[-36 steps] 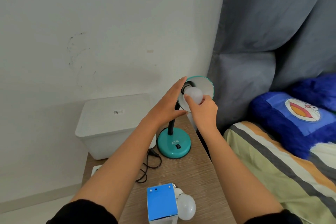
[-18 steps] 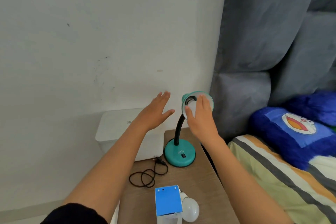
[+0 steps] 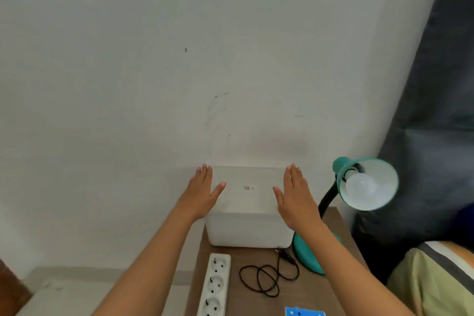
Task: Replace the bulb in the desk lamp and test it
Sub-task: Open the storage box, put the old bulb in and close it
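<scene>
A teal desk lamp (image 3: pixel 369 182) stands at the right of the wooden bedside table (image 3: pixel 313 292), its shade tilted toward me with a white bulb (image 3: pixel 360 184) seated in the socket. The lamp's black neck (image 3: pixel 327 197) curves down to a teal base (image 3: pixel 305 256), partly hidden by my right forearm. The bulb is unlit. Its black cord (image 3: pixel 266 279) lies coiled and unplugged on the table beside a white power strip (image 3: pixel 215 285). My left hand (image 3: pixel 202 190) and right hand (image 3: pixel 295 195) hover flat and open over a white box (image 3: pixel 246 228), holding nothing.
The top edge of a blue bulb carton (image 3: pixel 304 312) shows at the bottom. A dark grey padded headboard (image 3: pixel 431 136) and striped bedding (image 3: pixel 436 277) lie to the right. A plain wall is behind the table, floor to the left.
My right hand has let go of the bulb in the lamp. Both hands moved left and now hover open over the white box. The view swung left, showing the power strip.
</scene>
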The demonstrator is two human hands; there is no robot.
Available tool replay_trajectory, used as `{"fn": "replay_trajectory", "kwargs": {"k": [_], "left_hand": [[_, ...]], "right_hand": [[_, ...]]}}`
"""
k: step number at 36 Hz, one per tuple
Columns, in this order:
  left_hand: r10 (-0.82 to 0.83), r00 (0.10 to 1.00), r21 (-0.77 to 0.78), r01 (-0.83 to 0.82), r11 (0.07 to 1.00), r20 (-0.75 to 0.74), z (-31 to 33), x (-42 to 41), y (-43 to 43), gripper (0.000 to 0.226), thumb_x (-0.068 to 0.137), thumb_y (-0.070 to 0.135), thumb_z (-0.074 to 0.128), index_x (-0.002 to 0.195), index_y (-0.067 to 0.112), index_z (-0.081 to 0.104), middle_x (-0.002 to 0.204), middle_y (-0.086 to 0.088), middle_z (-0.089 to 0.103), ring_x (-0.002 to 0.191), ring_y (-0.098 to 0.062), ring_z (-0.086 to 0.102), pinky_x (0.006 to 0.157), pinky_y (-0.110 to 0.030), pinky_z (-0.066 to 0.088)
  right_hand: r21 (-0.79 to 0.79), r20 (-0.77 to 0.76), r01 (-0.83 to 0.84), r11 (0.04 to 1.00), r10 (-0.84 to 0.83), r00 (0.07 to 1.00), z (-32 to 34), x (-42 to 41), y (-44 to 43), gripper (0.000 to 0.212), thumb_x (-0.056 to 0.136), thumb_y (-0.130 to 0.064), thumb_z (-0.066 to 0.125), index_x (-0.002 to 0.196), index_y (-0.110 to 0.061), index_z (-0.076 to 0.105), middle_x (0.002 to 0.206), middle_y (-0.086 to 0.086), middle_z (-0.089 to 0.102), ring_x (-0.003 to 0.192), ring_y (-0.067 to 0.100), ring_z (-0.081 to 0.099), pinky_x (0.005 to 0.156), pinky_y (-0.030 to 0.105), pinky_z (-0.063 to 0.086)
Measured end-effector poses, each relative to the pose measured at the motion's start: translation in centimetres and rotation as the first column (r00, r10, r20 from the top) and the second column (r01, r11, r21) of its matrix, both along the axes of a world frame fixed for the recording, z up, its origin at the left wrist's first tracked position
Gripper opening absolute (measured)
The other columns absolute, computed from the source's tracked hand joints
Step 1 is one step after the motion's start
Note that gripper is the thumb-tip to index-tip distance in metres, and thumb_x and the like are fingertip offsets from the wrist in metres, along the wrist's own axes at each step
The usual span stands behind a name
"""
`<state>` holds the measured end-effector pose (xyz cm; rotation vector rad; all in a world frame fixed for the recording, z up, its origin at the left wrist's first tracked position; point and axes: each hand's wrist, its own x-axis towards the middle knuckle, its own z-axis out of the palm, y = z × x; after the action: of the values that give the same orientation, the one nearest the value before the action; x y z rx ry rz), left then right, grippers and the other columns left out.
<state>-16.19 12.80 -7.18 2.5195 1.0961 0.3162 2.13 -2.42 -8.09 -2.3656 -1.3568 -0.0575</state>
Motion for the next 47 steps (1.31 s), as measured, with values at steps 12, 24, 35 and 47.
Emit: {"fn": "replay_trajectory", "kwargs": {"k": [12,24,35,47], "left_hand": [[0.082,0.971,-0.278,-0.017,0.961,0.224,-5.7,1.6,2.7,0.077,0.096,0.049,0.036,0.149,0.013,-0.006,0.158,0.0,-0.007,0.144,-0.012,-0.003,0.115,-0.029,0.003],[0.254,0.857,-0.362,-0.086,0.928,0.447,-5.9,2.9,3.2,0.061,0.09,0.029,0.058,0.142,0.011,0.032,0.145,-0.006,0.037,0.11,-0.003,0.031,0.092,-0.019,0.025],[0.283,0.812,-0.383,-0.08,0.92,0.51,-2.5,3.0,3.6,0.061,0.086,0.023,0.065,0.139,0.016,0.036,0.122,0.011,0.039,0.115,-0.008,0.038,0.09,-0.022,0.03],[0.244,0.78,-0.283,-0.09,0.955,0.576,4.3,-0.9,-0.3,0.061,0.086,0.021,0.064,0.139,0.01,0.035,0.142,-0.005,0.039,0.114,-0.01,0.039,0.091,-0.023,0.032]], "right_hand": [[-0.104,-0.311,0.073,0.992,-0.102,0.945,-4.7,4.2,3.7,0.064,0.1,-0.031,0.026,0.146,0.001,-0.005,0.157,0.016,-0.004,0.146,0.026,-0.002,0.119,0.033,0.0],[-0.01,-0.459,0.118,0.993,-0.109,0.882,-4.5,4.7,4.1,0.062,0.095,-0.03,0.045,0.143,0.002,0.021,0.15,0.019,0.027,0.138,0.029,0.028,0.114,0.042,0.025],[0.067,-0.54,0.164,0.984,-0.103,0.835,-3.0,4.8,3.7,0.074,0.093,-0.034,0.05,0.148,-0.004,0.01,0.157,0.012,0.014,0.144,0.025,0.017,0.116,0.033,0.015],[0.219,-0.506,0.117,0.969,0.01,0.863,3.8,1.4,0.4,0.059,0.09,-0.028,0.056,0.138,-0.003,0.032,0.143,0.013,0.038,0.13,0.027,0.038,0.095,0.026,0.029]]}}
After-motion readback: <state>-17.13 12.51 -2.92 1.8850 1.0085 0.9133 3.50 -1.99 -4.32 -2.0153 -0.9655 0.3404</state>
